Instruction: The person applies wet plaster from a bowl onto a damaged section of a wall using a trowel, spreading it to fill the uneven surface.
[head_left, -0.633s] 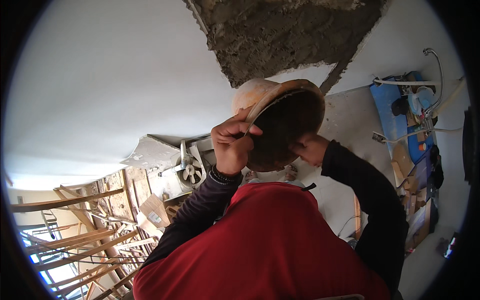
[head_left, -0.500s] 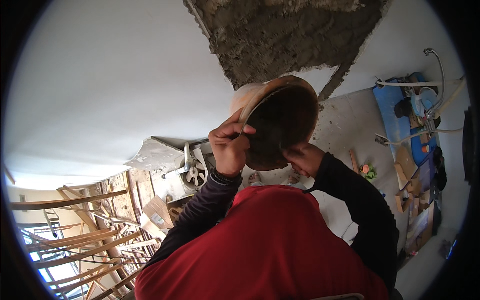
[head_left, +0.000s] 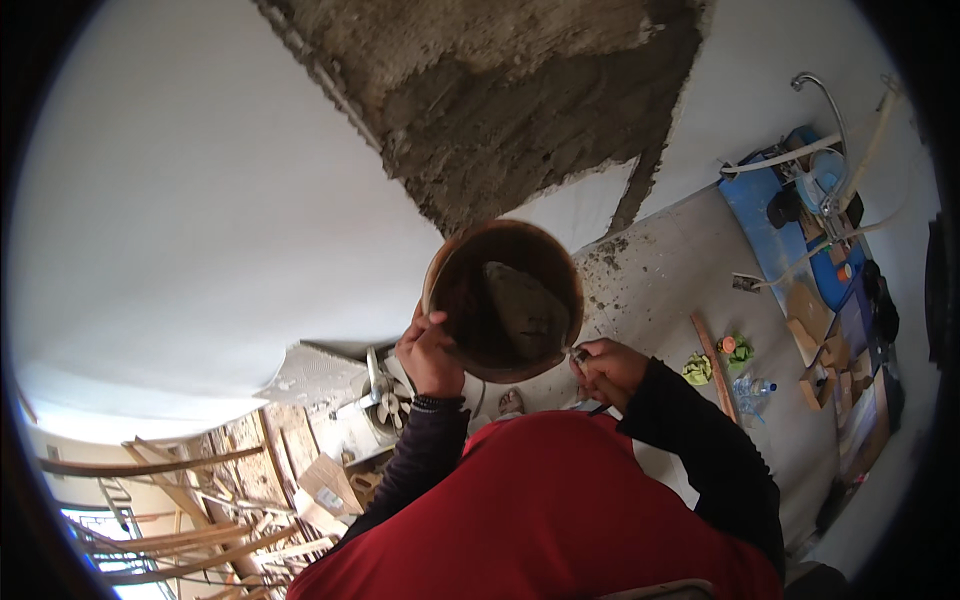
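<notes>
My left hand (head_left: 432, 357) is closed on the left rim of a round orange-brown bucket (head_left: 434, 272), its fingers hooked over the edge. The bucket's mouth faces me, and its inside is dark. A flat, grey, mortar-coated trowel blade (head_left: 525, 308) lies within the mouth. Just outside the lower right rim, my right hand (head_left: 612, 372) is closed around the trowel's handle, most of which the fingers hide. Beyond the bucket, a rough patch of dark wet mortar (head_left: 520, 110) covers part of the white wall (head_left: 200, 180).
A wooden strip (head_left: 715, 368), a plastic bottle (head_left: 752, 386) and mortar crumbs lie on the floor to the right. Farther right are a blue board (head_left: 757, 222), a tap (head_left: 828, 100) and cardboard pieces. A fan (head_left: 388, 410) and timber beams (head_left: 170, 540) stand at left.
The bucket has come down and left, turning from tilted to mouth toward me. My right hand has moved from inside its rim to just outside, and the trowel blade now shows.
</notes>
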